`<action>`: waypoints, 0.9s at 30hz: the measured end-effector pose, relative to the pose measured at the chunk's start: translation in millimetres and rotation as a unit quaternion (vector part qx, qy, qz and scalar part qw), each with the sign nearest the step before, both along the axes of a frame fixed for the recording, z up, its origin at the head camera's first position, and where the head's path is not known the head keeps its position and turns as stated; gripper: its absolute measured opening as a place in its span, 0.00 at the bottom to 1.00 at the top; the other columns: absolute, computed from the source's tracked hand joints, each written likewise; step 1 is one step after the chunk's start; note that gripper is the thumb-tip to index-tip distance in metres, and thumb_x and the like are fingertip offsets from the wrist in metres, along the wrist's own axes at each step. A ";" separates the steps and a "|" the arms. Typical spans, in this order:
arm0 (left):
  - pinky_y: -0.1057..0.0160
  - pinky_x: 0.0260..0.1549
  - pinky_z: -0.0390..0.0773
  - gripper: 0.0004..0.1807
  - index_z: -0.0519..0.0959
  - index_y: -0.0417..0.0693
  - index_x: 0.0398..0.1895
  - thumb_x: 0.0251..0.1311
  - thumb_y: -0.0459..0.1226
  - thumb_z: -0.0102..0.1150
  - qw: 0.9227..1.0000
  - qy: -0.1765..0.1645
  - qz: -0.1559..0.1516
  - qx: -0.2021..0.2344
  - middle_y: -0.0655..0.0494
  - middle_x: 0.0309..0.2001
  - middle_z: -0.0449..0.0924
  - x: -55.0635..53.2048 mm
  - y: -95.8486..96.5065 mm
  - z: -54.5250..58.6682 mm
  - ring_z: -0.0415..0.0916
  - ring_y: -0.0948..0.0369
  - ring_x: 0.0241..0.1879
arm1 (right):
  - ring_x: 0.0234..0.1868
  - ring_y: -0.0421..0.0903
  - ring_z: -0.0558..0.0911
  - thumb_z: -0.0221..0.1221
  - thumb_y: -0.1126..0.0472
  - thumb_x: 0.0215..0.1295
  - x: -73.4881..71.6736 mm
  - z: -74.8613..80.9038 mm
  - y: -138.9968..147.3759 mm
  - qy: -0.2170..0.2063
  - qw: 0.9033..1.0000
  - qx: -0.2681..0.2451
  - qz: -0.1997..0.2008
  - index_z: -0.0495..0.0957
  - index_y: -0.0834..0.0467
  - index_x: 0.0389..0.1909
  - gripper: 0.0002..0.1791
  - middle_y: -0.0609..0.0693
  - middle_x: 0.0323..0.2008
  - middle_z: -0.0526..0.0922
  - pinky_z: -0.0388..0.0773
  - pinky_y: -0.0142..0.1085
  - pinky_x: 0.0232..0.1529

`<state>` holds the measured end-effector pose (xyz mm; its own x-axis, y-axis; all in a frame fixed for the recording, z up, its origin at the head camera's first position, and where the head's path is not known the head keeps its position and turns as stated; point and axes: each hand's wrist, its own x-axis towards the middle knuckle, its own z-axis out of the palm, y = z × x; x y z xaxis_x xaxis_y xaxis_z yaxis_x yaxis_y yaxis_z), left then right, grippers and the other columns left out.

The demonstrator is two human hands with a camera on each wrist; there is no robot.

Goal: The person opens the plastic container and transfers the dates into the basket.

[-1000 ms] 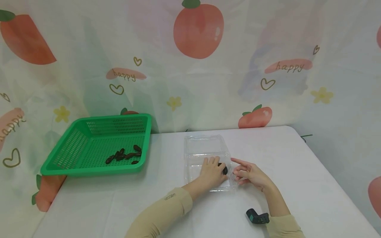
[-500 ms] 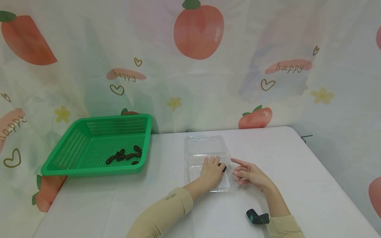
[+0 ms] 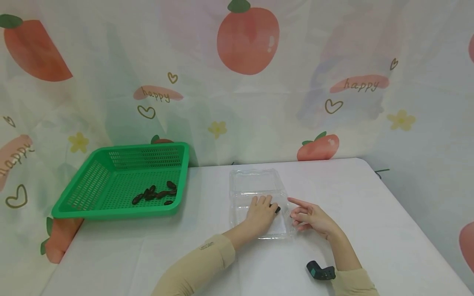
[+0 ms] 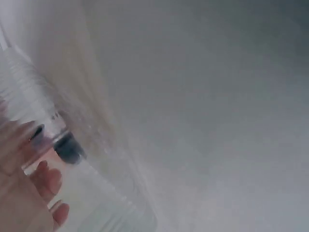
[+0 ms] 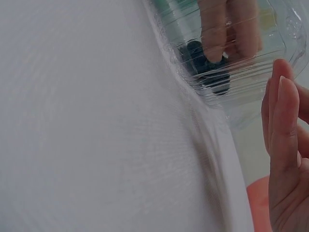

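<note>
A clear plastic clamshell container (image 3: 281,230) lies on the white table with its lid folded back. My left hand (image 3: 260,216) reaches down inside it, fingers spread forward. Dark oval pieces (image 5: 207,67) show through the ribbed wall in the right wrist view, with left fingertips right at them. In the head view the dark piece (image 3: 277,209) peeks out beside the left hand, partly covered; I cannot tell whether the fingers grip it. My right hand (image 3: 311,218) stays close by the container's right wall, index finger extended, nothing seen in it.
At the left stands a green perforated basket (image 3: 111,214) with several dark oval pieces (image 3: 149,194) in it. A small black device (image 3: 320,271) sits beside the right wrist. Behind the table hangs a patterned backdrop (image 3: 248,107).
The left hand has shifted slightly left inside the container, and less of the dark piece beside it shows. The right hand has kept its place.
</note>
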<state>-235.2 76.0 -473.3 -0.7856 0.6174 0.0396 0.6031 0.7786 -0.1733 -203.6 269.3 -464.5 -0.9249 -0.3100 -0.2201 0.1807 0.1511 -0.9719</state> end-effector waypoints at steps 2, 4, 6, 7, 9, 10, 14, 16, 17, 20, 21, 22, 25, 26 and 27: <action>0.59 0.52 0.63 0.14 0.71 0.61 0.50 0.66 0.50 0.43 1.000 -0.001 0.002 0.005 0.61 0.48 0.66 0.2 -3.2 2.0 0.63 0.62 0.48 | 0.27 0.38 0.79 0.57 0.65 0.61 -0.2 -0.1 -0.1 0.000 1.000 0.001 -0.001 0.50 0.65 0.68 0.37 0.46 0.31 0.76 0.79 0.31 0.28; 0.58 0.53 0.62 0.13 0.70 0.61 0.50 0.66 0.50 0.42 1.000 0.002 0.005 0.008 0.61 0.49 0.66 0.3 -7.0 4.2 0.63 0.61 0.50 | 0.27 0.38 0.79 0.57 0.65 0.61 -0.3 -0.3 -0.1 0.000 1.000 0.000 -0.001 0.50 0.65 0.68 0.37 0.46 0.31 0.76 0.79 0.31 0.28; 0.57 0.54 0.63 0.13 0.70 0.61 0.51 0.67 0.49 0.41 1.000 0.009 0.005 0.010 0.60 0.50 0.66 0.2 -11.1 6.5 0.63 0.61 0.51 | 0.27 0.38 0.79 0.57 0.65 0.61 -0.5 -0.5 -0.1 0.000 1.000 0.000 -0.001 0.50 0.65 0.68 0.37 0.45 0.31 0.76 0.79 0.31 0.28; 0.56 0.55 0.63 0.13 0.69 0.61 0.52 0.67 0.48 0.41 1.000 0.010 0.005 0.010 0.60 0.51 0.66 0.4 -13.3 8.6 0.63 0.61 0.52 | 0.27 0.38 0.79 0.57 0.65 0.61 -0.6 -0.5 -0.1 -0.001 1.000 -0.001 -0.001 0.50 0.65 0.68 0.37 0.46 0.31 0.76 0.79 0.31 0.28; 0.55 0.56 0.63 0.14 0.68 0.61 0.53 0.68 0.47 0.40 1.000 0.017 0.002 0.007 0.59 0.51 0.66 1.1 -18.0 12.6 0.63 0.60 0.53 | 0.27 0.38 0.79 0.57 0.65 0.61 -0.7 -0.5 -0.1 0.000 1.000 -0.003 0.001 0.50 0.65 0.68 0.37 0.46 0.31 0.76 0.79 0.31 0.28; 0.55 0.56 0.63 0.14 0.68 0.61 0.53 0.68 0.47 0.40 1.000 0.018 0.001 0.004 0.59 0.52 0.65 1.5 -20.4 14.9 0.63 0.60 0.53 | 0.28 0.38 0.79 0.57 0.65 0.61 -0.6 -0.5 0.0 0.001 1.000 -0.003 0.001 0.50 0.66 0.68 0.37 0.46 0.31 0.76 0.79 0.31 0.28; 0.54 0.56 0.62 0.14 0.67 0.61 0.53 0.67 0.48 0.40 1.000 0.025 0.000 0.001 0.58 0.50 0.64 2.1 -30.4 24.3 0.62 0.59 0.52 | 0.27 0.38 0.79 0.57 0.65 0.61 -0.6 -0.4 0.0 0.004 1.000 -0.003 0.003 0.50 0.66 0.68 0.37 0.46 0.31 0.76 0.79 0.31 0.28; 0.54 0.56 0.61 0.13 0.67 0.61 0.52 0.67 0.48 0.40 1.000 0.025 0.001 0.007 0.58 0.50 0.63 1.2 -36.0 27.9 0.62 0.59 0.52 | 0.27 0.38 0.79 0.57 0.66 0.61 -0.7 -0.3 -0.1 0.005 1.000 -0.002 0.004 0.50 0.66 0.68 0.37 0.46 0.31 0.76 0.79 0.31 0.28; 0.54 0.56 0.61 0.13 0.67 0.61 0.52 0.68 0.48 0.39 1.000 0.026 0.002 0.010 0.58 0.49 0.63 0.3 -39.0 29.4 0.62 0.59 0.51 | 0.27 0.38 0.79 0.57 0.66 0.61 -0.8 -0.2 -0.4 0.005 1.000 -0.003 0.004 0.50 0.66 0.68 0.37 0.46 0.31 0.76 0.79 0.31 0.27; 0.54 0.56 0.61 0.14 0.66 0.60 0.53 0.68 0.48 0.39 1.000 0.022 0.008 0.019 0.57 0.50 0.63 -2.1 -49.2 34.4 0.62 0.58 0.51 | 0.27 0.38 0.79 0.56 0.66 0.61 -1.1 -0.3 -0.6 0.006 1.000 -0.004 0.005 0.49 0.67 0.68 0.37 0.45 0.31 0.76 0.79 0.31 0.27; 0.53 0.56 0.61 0.14 0.67 0.60 0.53 0.68 0.48 0.39 0.999 0.021 0.011 0.024 0.56 0.51 0.63 -3.1 -53.0 35.8 0.62 0.58 0.51 | 0.27 0.38 0.78 0.56 0.66 0.61 -1.0 -0.2 -0.6 0.006 1.000 -0.005 0.005 0.49 0.67 0.68 0.37 0.45 0.31 0.76 0.79 0.31 0.27; 0.53 0.56 0.61 0.14 0.67 0.60 0.53 0.68 0.47 0.39 0.999 0.020 0.014 0.028 0.56 0.51 0.64 -4.1 -57.0 37.7 0.62 0.58 0.52 | 0.27 0.38 0.78 0.56 0.66 0.61 -1.1 -0.3 -0.5 0.006 1.000 -0.006 0.005 0.49 0.67 0.68 0.37 0.45 0.31 0.76 0.79 0.31 0.27; 0.54 0.53 0.61 0.13 0.68 0.60 0.52 0.68 0.47 0.40 0.998 0.022 0.027 0.043 0.55 0.50 0.64 -7.9 -69.4 43.3 0.63 0.57 0.50 | 0.27 0.38 0.79 0.56 0.66 0.61 -0.7 -0.6 0.2 0.007 1.000 -0.008 0.007 0.49 0.67 0.67 0.37 0.46 0.31 0.76 0.79 0.31 0.28; 0.54 0.53 0.61 0.12 0.68 0.60 0.51 0.68 0.47 0.41 0.998 0.025 0.032 0.047 0.55 0.49 0.64 -9.1 -73.8 45.2 0.63 0.57 0.49 | 0.27 0.38 0.79 0.56 0.67 0.61 -0.8 -0.8 0.5 0.007 1.000 -0.009 0.008 0.49 0.67 0.67 0.37 0.46 0.31 0.76 0.79 0.31 0.28; 0.54 0.52 0.62 0.12 0.68 0.60 0.50 0.67 0.47 0.41 0.998 0.028 0.037 0.052 0.55 0.48 0.65 -10.2 -78.0 47.4 0.63 0.57 0.48 | 0.27 0.38 0.79 0.56 0.67 0.61 -0.9 -1.0 0.7 0.007 1.000 -0.009 0.008 0.49 0.67 0.67 0.37 0.46 0.31 0.76 0.79 0.31 0.28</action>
<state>-245.5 -2.0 -425.9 -0.8240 0.5474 0.1464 0.5343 0.8366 -0.1207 -204.4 270.1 -465.6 -0.9231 -0.3280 -0.2008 0.1642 0.1360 -0.9770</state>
